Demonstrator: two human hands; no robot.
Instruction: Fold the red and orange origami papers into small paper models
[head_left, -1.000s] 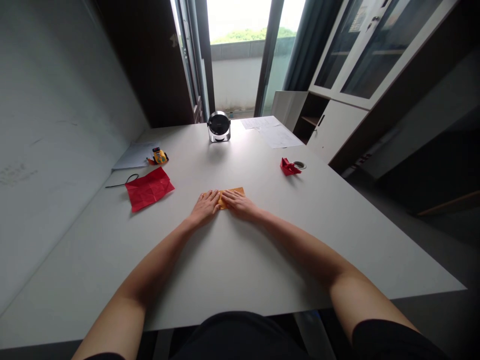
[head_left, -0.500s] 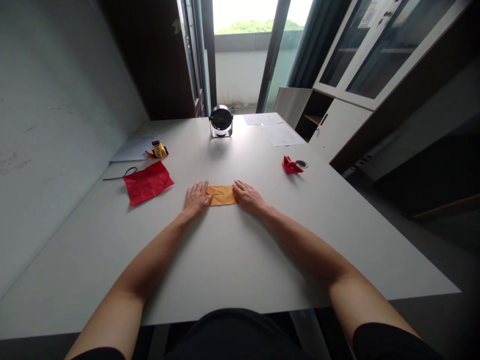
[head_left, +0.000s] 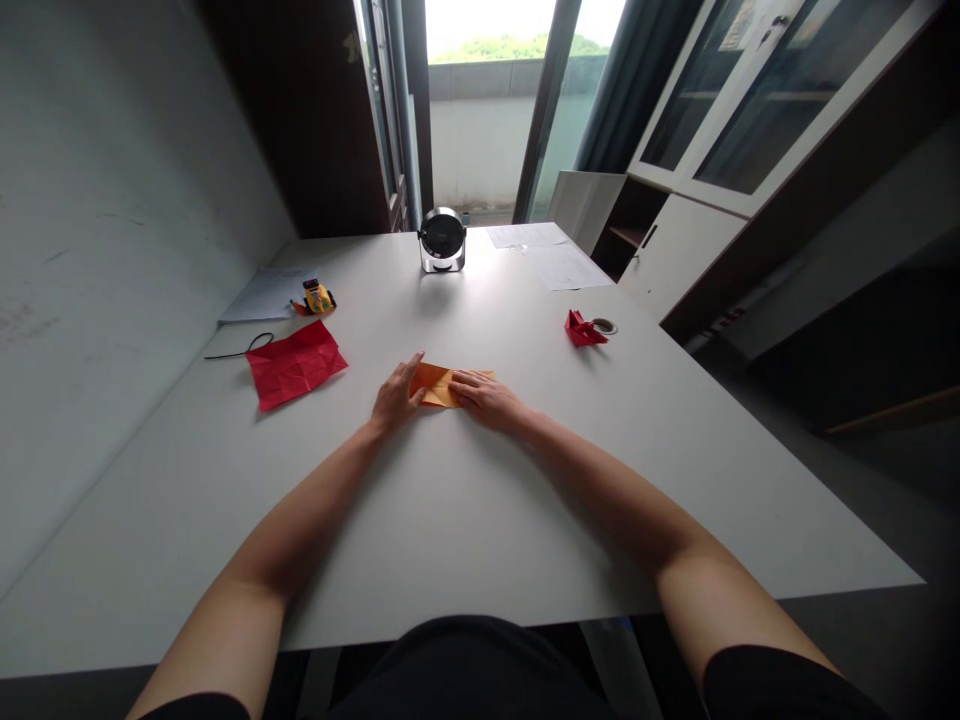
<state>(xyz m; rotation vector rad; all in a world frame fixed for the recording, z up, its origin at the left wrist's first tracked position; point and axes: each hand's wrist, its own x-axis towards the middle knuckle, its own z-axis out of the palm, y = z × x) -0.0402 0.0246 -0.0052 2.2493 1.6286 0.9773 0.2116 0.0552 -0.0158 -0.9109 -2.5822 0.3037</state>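
Taking the orange paper [head_left: 437, 384] as the centre of the dial, we have it flat on the desk between our two hands, its near part slightly loose. Our left hand [head_left: 395, 397] is at its nine o'clock end, thumb apart from the other fingers, with the paper's end between; we cannot tell whether they pinch it. Our right hand [head_left: 484, 397] lies over the three o'clock end, fingers extended close together on top, clamped on nothing.

The likeliest trouble, we judge, is a skewed crease: if the left end is drawn harder than the right hand holds, the strip could twist. Its thinness also makes stray wrinkles likely under uneven pressure, and the smooth desk may let it slide.

The desk [head_left: 457, 530] is white, with a bright sheen towards twelve o'clock, where a black disc [head_left: 442, 237] stands in a frame. At nine o'clock lie a creased red sheet [head_left: 296, 365] and a cable [head_left: 227, 356]; at ten, a yellow toy [head_left: 319, 297]. Between two and three, a red fold [head_left: 583, 329] sits just beside a tape roll [head_left: 611, 328]. Past the desk we see a window [head_left: 480, 150] at twelve, a cabinet [head_left: 690, 243] at two and a wall [head_left: 112, 290] at ten.
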